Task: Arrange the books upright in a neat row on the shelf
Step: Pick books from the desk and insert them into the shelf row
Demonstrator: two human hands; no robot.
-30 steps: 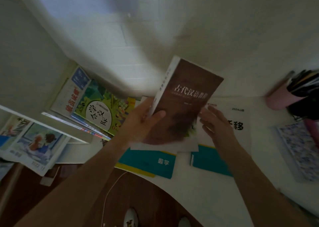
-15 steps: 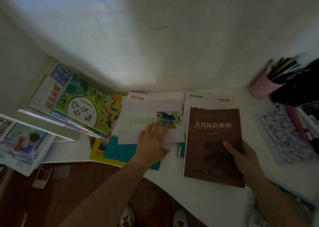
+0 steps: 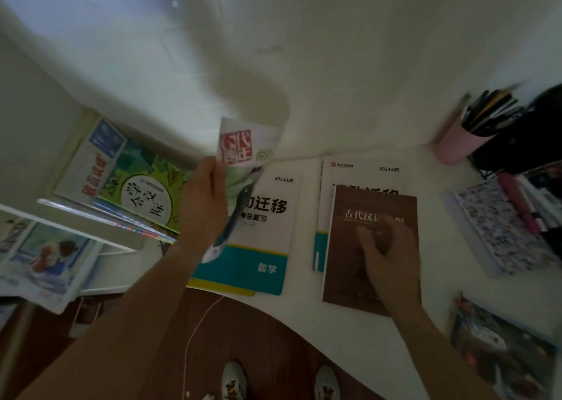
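The left hand (image 3: 206,205) grips a thin white booklet (image 3: 243,168), raised on edge above the teal workbook (image 3: 267,247) on the white desk (image 3: 334,338). The right hand (image 3: 389,256) rests on the brown book (image 3: 365,217), fingers loosely bent and holding nothing; that book lies flat on another workbook (image 3: 359,171). More books (image 3: 137,186) lean at left, by the shelf (image 3: 91,220).
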